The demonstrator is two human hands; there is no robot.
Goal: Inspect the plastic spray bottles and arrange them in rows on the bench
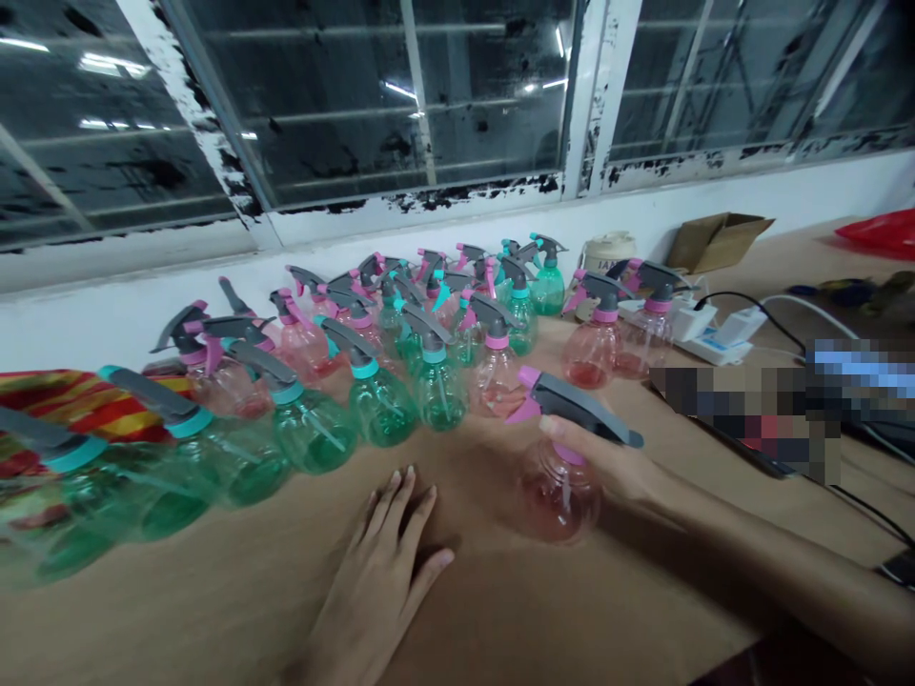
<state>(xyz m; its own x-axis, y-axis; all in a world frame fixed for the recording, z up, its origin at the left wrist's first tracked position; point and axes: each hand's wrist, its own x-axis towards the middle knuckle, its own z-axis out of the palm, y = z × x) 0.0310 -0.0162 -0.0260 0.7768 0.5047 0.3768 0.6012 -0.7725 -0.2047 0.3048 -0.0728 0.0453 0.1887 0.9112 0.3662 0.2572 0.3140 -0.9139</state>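
Note:
My right hand (607, 467) is wrapped around the neck of a pink spray bottle (561, 486) with a grey trigger head and pink nozzle, standing upright on the brown table (500, 610). My left hand (378, 572) lies flat on the table to the left of that bottle, fingers spread, holding nothing. Just beyond both hands stand several green spray bottles (378, 400) and pink spray bottles (493, 372) in rows.
A window and white sill run along the back. A striped red-and-yellow cloth (86, 405) lies at the left. A white power strip (707, 333) with cables, a cardboard box (715, 243) and a cream jar (607, 252) sit at the back right.

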